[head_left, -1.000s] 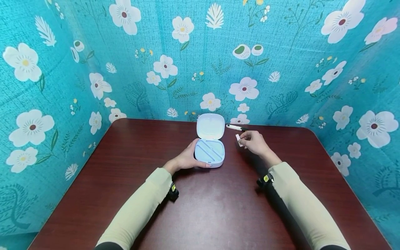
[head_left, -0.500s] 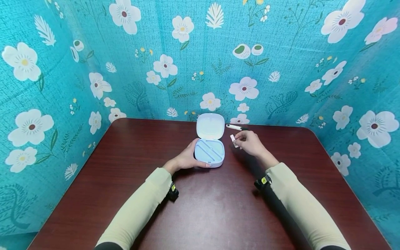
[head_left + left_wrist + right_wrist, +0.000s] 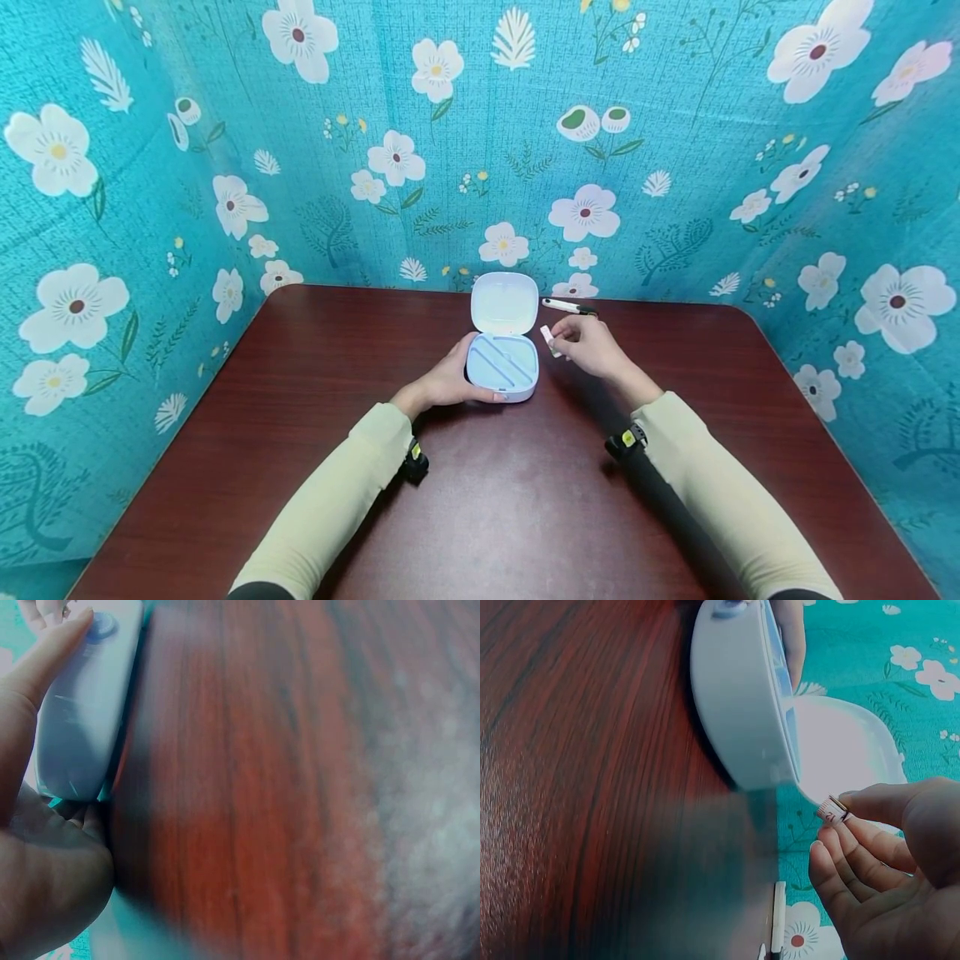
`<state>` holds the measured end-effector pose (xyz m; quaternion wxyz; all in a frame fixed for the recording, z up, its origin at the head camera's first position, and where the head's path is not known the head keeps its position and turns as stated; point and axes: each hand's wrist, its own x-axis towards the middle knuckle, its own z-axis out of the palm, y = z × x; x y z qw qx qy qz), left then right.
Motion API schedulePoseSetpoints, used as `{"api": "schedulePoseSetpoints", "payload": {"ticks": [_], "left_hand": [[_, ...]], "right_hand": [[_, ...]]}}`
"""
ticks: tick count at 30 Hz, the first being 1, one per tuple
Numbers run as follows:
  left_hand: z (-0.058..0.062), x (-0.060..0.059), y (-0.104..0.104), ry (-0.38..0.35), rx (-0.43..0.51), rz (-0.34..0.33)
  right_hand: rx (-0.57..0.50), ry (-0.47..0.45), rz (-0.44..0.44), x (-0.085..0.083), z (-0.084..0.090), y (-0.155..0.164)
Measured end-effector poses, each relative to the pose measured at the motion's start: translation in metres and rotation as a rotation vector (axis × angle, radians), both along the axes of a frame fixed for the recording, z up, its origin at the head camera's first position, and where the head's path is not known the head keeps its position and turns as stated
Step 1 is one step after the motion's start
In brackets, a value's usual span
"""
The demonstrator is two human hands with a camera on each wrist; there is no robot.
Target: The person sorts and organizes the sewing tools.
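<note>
A pale blue compartment box (image 3: 503,367) stands on the table with its whitish lid (image 3: 505,303) tipped back and slanted dividers showing inside. My left hand (image 3: 448,379) grips it from the left, thumb along the front wall, as the left wrist view shows with the round front catch (image 3: 101,627) by the thumb tip. Just right of the box, my right hand (image 3: 591,343) pinches a small rolled tape measure (image 3: 832,811), white with red and dark marks, between thumb and fingertips. In the head view that tape measure appears as a short white strip beside the box's rim.
Behind my right hand lies a slim white, black-ended, pen-like stick (image 3: 564,307), near the table's back edge. A floral teal cloth (image 3: 450,200) hangs around the back and sides of the dark red-brown table (image 3: 525,500).
My right hand has moved left with the tape measure, from beside the pen-like stick to close by the box. The left hand and box have stayed put.
</note>
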<state>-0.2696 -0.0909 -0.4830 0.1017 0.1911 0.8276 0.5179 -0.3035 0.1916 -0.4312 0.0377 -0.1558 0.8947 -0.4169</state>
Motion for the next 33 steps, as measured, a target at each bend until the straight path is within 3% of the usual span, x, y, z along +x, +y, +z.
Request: {"api": "schedulePoseSetpoints", "payload": {"ticks": [33], "left_hand": [[-0.002,-0.002,-0.002,0.019,-0.076,-0.001]], "right_hand": [[0.026,0.086,0.142,0.016,0.002,-0.038]]}}
